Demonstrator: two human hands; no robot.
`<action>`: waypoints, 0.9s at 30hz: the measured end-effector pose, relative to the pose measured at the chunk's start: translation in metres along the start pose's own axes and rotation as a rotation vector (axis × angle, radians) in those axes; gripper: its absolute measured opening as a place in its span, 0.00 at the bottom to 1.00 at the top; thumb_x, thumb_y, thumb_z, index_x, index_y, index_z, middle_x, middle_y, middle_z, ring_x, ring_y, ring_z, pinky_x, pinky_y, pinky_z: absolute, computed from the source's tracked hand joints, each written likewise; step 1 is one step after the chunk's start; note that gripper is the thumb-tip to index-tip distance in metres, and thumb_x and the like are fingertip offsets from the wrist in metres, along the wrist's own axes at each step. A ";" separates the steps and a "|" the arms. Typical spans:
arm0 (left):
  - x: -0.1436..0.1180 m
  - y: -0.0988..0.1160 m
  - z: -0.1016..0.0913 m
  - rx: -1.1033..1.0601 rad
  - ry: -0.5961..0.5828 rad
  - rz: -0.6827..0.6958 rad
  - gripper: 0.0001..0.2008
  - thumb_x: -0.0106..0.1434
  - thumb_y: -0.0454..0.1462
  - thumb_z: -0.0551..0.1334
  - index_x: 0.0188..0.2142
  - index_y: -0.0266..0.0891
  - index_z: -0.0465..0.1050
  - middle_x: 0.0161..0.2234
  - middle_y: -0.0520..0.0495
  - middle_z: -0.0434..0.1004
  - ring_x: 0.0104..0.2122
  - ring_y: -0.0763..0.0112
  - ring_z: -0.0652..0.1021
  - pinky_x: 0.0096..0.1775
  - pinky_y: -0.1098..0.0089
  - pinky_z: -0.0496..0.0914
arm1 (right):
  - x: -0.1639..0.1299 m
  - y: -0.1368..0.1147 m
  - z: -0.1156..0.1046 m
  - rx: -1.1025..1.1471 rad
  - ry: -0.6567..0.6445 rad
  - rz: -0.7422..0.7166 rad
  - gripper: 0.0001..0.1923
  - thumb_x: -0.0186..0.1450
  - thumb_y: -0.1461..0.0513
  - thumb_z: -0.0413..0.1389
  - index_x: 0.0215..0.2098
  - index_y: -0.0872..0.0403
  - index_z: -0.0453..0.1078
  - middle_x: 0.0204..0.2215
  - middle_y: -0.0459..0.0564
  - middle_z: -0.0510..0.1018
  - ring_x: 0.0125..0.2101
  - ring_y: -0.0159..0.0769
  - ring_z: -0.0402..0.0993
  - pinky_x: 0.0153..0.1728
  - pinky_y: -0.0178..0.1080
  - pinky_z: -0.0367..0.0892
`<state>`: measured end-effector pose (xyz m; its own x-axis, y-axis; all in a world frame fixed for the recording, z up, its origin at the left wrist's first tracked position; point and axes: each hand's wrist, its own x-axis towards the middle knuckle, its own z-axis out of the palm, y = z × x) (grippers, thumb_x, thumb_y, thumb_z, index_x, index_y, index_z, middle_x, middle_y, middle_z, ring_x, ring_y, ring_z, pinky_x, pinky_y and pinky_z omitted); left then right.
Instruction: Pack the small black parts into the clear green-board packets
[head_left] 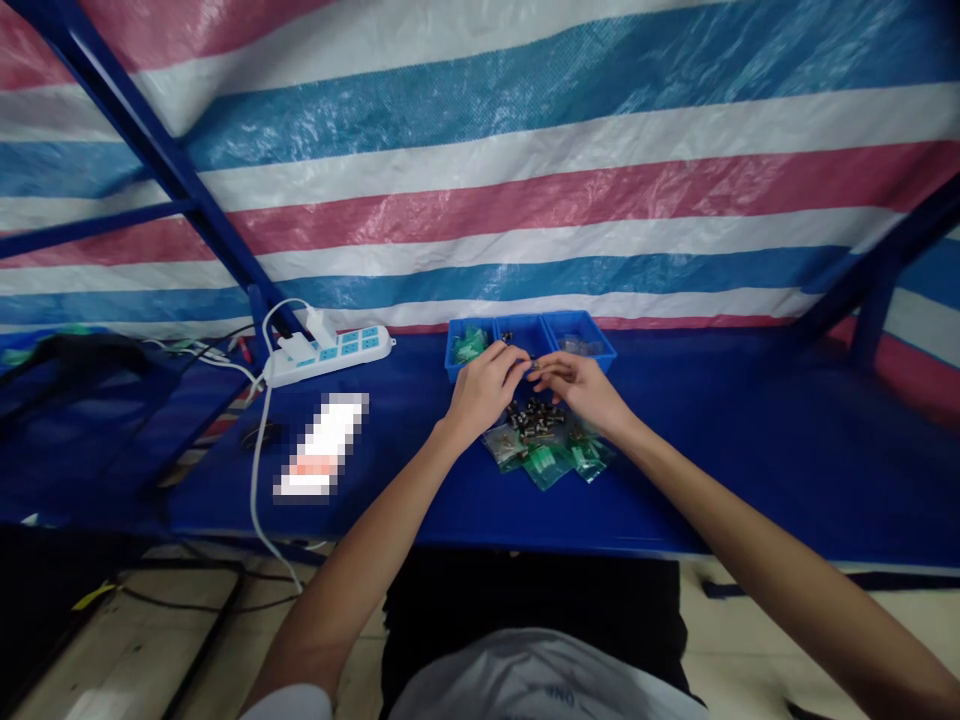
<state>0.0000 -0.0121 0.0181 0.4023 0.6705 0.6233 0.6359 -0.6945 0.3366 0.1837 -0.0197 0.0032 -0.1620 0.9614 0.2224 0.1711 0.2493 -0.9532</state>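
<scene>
- White power strip [330,353] at table's [750,470] left, cable trailing off the front edge.
- Left hand [484,388]: fingers curled together, tips pinching a small dark part [531,368].
- Part sits between both hands, just in front of blue bins [529,342].
- Pile of small dark parts [535,418] and green bags [555,460] beneath the hands.
- Right hand [581,388]: fingertips closed on the same part.

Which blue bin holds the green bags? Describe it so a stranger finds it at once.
On the blue table, a row of three small blue bins sits against the striped tarp, just beyond the left hand and right hand. Take the leftmost bin, nearest the white power strip. Only it shows green bags inside.
</scene>
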 end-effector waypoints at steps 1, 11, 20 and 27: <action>0.000 0.000 0.000 -0.003 0.004 -0.007 0.09 0.73 0.39 0.54 0.42 0.40 0.72 0.39 0.47 0.75 0.37 0.69 0.77 0.39 0.69 0.70 | -0.001 0.000 0.001 -0.062 -0.016 -0.023 0.09 0.62 0.58 0.56 0.38 0.54 0.72 0.34 0.52 0.82 0.34 0.40 0.79 0.25 0.35 0.67; -0.001 -0.003 0.005 -0.159 -0.129 0.039 0.19 0.63 0.31 0.64 0.53 0.42 0.67 0.46 0.47 0.77 0.44 0.67 0.78 0.42 0.68 0.74 | 0.002 0.005 -0.001 -0.102 0.084 -0.111 0.13 0.61 0.52 0.59 0.29 0.53 0.74 0.41 0.54 0.79 0.38 0.44 0.76 0.24 0.38 0.70; 0.000 -0.004 0.008 -0.144 -0.089 0.011 0.10 0.69 0.32 0.58 0.48 0.41 0.72 0.42 0.47 0.81 0.41 0.66 0.80 0.40 0.66 0.74 | 0.000 -0.002 -0.003 -0.024 0.070 -0.141 0.15 0.64 0.51 0.59 0.29 0.53 0.74 0.45 0.55 0.79 0.44 0.46 0.75 0.26 0.36 0.71; 0.001 -0.005 0.007 -0.151 -0.064 -0.042 0.13 0.70 0.33 0.58 0.53 0.39 0.67 0.39 0.49 0.81 0.37 0.68 0.81 0.39 0.68 0.73 | 0.002 -0.003 -0.008 -0.235 0.153 -0.205 0.11 0.63 0.55 0.58 0.35 0.55 0.76 0.33 0.52 0.80 0.34 0.41 0.75 0.32 0.40 0.69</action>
<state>0.0017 -0.0061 0.0122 0.4216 0.7115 0.5622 0.5484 -0.6938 0.4667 0.1907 -0.0177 0.0080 -0.0717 0.8903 0.4498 0.3716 0.4423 -0.8163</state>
